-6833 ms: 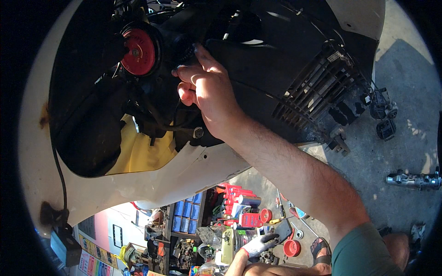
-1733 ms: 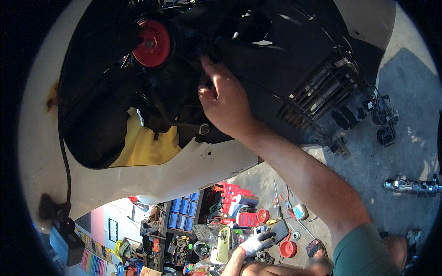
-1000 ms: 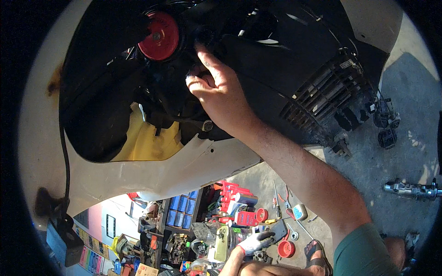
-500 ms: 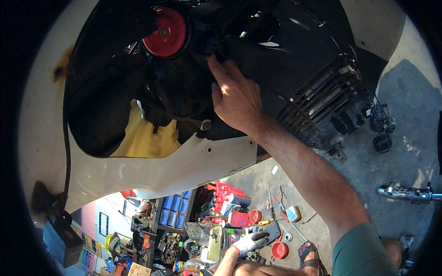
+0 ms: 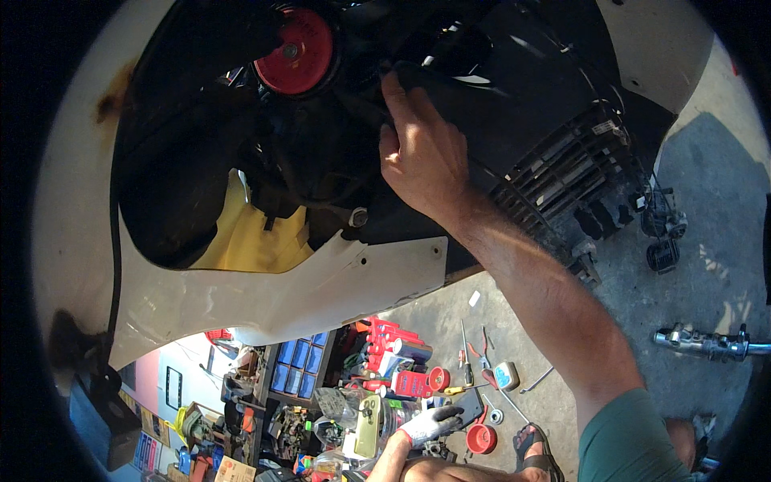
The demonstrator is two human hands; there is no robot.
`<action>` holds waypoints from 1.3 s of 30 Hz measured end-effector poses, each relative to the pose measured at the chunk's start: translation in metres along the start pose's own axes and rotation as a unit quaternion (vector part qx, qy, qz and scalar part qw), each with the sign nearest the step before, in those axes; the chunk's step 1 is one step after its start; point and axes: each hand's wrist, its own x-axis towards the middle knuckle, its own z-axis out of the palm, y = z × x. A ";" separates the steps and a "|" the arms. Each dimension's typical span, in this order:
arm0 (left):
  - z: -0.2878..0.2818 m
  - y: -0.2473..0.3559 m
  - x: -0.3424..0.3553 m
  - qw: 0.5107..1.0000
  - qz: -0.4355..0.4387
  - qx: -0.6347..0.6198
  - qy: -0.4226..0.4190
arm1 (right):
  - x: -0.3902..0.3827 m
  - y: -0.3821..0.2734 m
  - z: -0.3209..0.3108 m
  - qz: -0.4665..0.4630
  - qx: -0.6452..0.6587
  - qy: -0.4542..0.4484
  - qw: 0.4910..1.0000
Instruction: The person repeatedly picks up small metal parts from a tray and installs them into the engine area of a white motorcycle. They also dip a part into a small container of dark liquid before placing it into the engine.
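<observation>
My bare right hand (image 5: 426,153) reaches into the dark cavity behind a white body panel (image 5: 241,305). Its index finger is stretched out, the tip at a dark part in the shadow, and the thumb stands apart. Nothing shows in this hand; the undersides of its fingers are hidden. Up and left of it is a round red horn (image 5: 295,52) with a bolt in its middle. At the lower edge my left hand (image 5: 434,423) wears a white and grey glove. Its fingers are stretched out beside a dark flat thing (image 5: 464,408), with no grip visible.
A slatted dark grille (image 5: 562,165) stands right of my forearm. Inside the panel opening shows a yellow piece (image 5: 257,241). Screwdrivers, pliers and a red cap (image 5: 481,439) lie on the concrete near a sandalled foot (image 5: 534,450). Blue bins (image 5: 301,365) stand behind. A chrome tube (image 5: 703,341) lies right.
My right hand has shifted slightly right, and its index fingertip has moved up along the dark parts. The view has shifted a little. My gloved left hand stays nearly in place.
</observation>
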 end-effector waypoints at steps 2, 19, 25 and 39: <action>0.000 -0.005 0.002 1.000 0.005 -0.007 0.003 | 0.002 0.003 0.000 -0.009 -0.011 -0.001 1.000; -0.002 0.012 -0.004 1.000 -0.006 0.018 0.010 | -0.006 -0.022 0.013 0.105 0.175 -0.066 0.977; -0.005 0.021 -0.005 0.999 -0.019 0.028 -0.001 | 0.007 -0.040 0.016 0.249 0.427 -0.093 0.864; -0.002 0.005 -0.002 1.000 -0.011 0.018 0.008 | 0.017 -0.039 -0.016 0.270 0.810 0.004 0.521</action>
